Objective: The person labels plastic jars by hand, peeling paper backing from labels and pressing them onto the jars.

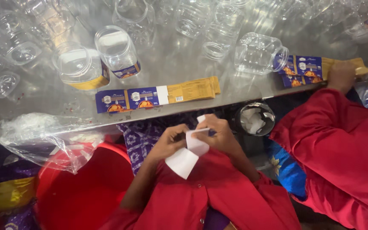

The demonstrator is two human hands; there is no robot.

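Observation:
Both my hands are at my lap, just below the steel table's edge [184,113]. My left hand [169,142] and my right hand [218,134] pinch a white backing strip [188,155] that curls and hangs down over my red top. A stack of blue and yellow labels [158,96] lies flat on the table right in front of me. Two clear plastic jars [118,51] with labels on them lie on their sides behind the stack.
Several bare clear jars [258,53] crowd the back of the table. A co-worker in red at the right rests a hand [341,76] on another label stack [303,68]. A red tub [81,191] and crumpled plastic bag [43,138] sit lower left; a jar of paper scraps [255,119] hangs below the edge.

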